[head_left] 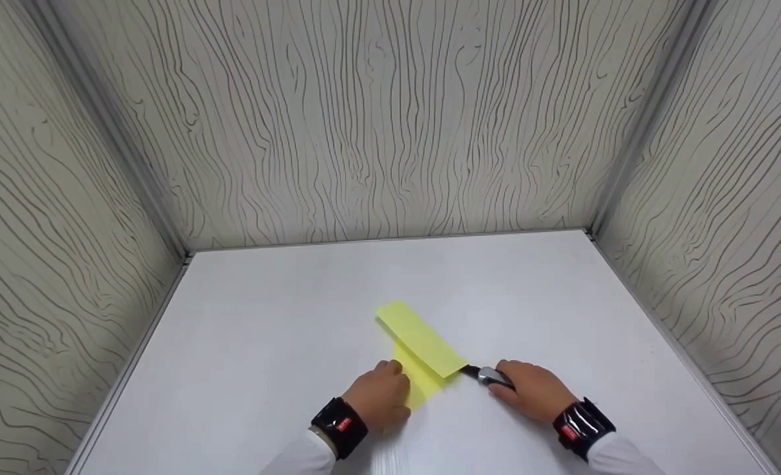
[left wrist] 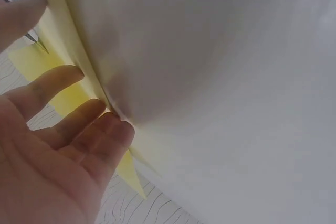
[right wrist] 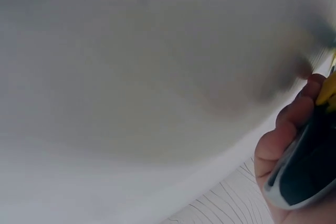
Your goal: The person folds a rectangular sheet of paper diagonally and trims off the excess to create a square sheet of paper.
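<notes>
A sheet of yellow paper, folded over along its length, lies at a slant on the white table. My left hand holds down its near left side; in the left wrist view the fingertips press along the paper's edge, with the thumb apart from the fingers. My right hand grips a knife with a grey and dark handle. The knife's dark front end meets the right end of the fold, partly hidden by the paper. A pointed blade shows against the yellow sheet in the left wrist view.
The white table extends around the paper on all sides. Panels with a wood-grain line pattern stand behind it and at both sides, joined by grey metal posts. Both wrists wear black bands.
</notes>
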A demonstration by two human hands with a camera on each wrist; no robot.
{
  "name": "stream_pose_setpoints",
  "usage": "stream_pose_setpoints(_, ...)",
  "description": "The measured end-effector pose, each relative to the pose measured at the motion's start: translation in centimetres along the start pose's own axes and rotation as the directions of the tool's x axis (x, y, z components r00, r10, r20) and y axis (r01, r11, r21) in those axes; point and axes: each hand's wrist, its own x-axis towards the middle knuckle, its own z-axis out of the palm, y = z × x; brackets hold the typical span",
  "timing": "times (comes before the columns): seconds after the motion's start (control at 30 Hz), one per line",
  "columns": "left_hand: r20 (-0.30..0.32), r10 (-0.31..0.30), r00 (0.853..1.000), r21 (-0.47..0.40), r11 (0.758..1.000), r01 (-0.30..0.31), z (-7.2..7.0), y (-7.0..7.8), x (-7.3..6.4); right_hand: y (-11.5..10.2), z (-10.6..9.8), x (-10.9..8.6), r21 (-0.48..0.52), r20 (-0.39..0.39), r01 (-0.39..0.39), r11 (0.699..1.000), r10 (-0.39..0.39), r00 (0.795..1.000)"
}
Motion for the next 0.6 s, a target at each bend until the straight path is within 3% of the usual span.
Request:
stream_pose_setpoints(0.17,-0.003,-0.002,1.000,-0.030,1.000,0.002,-0.4,0.2,0.1,0.1,0.1,-0.1,0.001,0.003,-0.003,1.000,0.003,1.000)
stream_pose_setpoints(0.4,-0.018,-0.057,0.998,-0.167,0.985,0.054,-0.3,0.7,0.6,0.1,0.4,0.0,-0.014,0.016,-0.034,0.999,0.034,0.999)
stream_pose_setpoints(0.6,0.012,-0.047,0.999,-0.129,0.991,0.048,-0.6,1.8,1.1,-0.2,0.3,0.0,-0.015,0.001,-0.016,1.000,0.016,1.000)
